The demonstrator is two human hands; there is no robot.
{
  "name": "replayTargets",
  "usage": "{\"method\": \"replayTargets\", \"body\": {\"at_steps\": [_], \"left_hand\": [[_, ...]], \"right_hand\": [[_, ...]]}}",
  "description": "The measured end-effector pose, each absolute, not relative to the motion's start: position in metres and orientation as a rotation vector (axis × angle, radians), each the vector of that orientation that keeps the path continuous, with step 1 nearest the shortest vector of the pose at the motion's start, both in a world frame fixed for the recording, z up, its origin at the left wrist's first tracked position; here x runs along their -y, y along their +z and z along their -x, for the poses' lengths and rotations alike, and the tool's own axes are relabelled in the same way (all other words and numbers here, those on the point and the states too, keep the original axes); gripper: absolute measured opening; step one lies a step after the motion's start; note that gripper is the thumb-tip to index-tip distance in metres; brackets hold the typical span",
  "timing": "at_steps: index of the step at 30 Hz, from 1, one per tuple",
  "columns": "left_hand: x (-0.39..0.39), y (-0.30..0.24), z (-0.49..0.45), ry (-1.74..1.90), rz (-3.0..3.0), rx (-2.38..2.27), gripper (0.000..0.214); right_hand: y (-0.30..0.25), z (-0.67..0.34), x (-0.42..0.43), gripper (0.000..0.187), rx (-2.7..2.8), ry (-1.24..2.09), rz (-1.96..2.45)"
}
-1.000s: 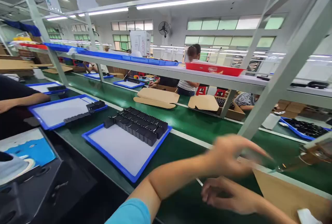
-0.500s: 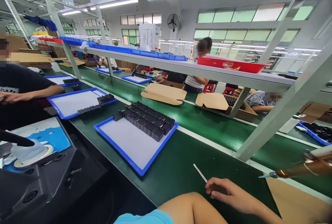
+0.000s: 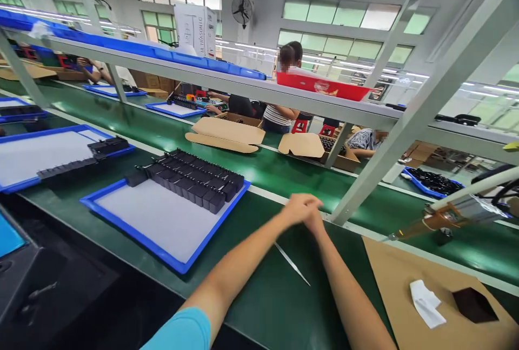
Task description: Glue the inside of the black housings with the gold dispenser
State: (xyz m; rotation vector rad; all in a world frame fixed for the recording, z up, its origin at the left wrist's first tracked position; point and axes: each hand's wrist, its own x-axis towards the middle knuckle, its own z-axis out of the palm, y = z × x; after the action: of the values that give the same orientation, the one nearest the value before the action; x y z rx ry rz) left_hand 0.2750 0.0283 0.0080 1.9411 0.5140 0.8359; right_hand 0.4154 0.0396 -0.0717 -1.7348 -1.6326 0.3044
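Note:
My left hand [image 3: 297, 210] and my right hand [image 3: 313, 220] meet over the green bench, close to the upright of the shelf frame. They overlap and are smeared by motion, so I cannot make out their fingers or anything in them. Between my forearms a thin pale strip [image 3: 292, 264], tapering to a point, lies on the bench top. To the left stands a blue-rimmed tray [image 3: 141, 253] with a white base. Rows of small black box-shaped parts [image 3: 190, 180] fill its far side.
On the right, a cardboard sheet [image 3: 401, 296] bears a crumpled white cloth [image 3: 427, 304] and a dark block [image 3: 474, 305]. An amber-barrelled dispenser [image 3: 430, 220] hangs above it. A slanting grey post [image 3: 379, 161] rises beyond my hands. Another blue tray [image 3: 24, 185] sits at left.
My right hand has let go of the pale strip, now on the bench. Both hands have moved forward and come together. The view has swung right, bringing the cloth and dark block into sight.

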Motion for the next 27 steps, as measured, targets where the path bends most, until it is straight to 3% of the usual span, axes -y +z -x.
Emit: {"method": "replayTargets", "body": {"at_steps": [3,7,12,27], "left_hand": [[-0.096,-0.012,-0.235,0.929,-1.984,-1.049,0.036],[-0.127,-0.058,-0.217,0.829,-2.086,-1.390,0.036],[-0.131,-0.088,-0.230,0.643,-2.274,-1.456,0.039],[-0.138,-0.092,-0.226,0.453,-2.411,-1.546,0.041]], "right_hand": [[-0.085,-0.419,-0.049,0.037,1.528,0.210,1.864],[-0.097,-0.419,-0.051,0.035,1.527,0.169,1.899],[-0.102,-0.415,-0.051,0.034,1.565,0.156,1.904],[-0.096,-0.408,-0.048,0.034,1.646,0.170,1.943]]}}
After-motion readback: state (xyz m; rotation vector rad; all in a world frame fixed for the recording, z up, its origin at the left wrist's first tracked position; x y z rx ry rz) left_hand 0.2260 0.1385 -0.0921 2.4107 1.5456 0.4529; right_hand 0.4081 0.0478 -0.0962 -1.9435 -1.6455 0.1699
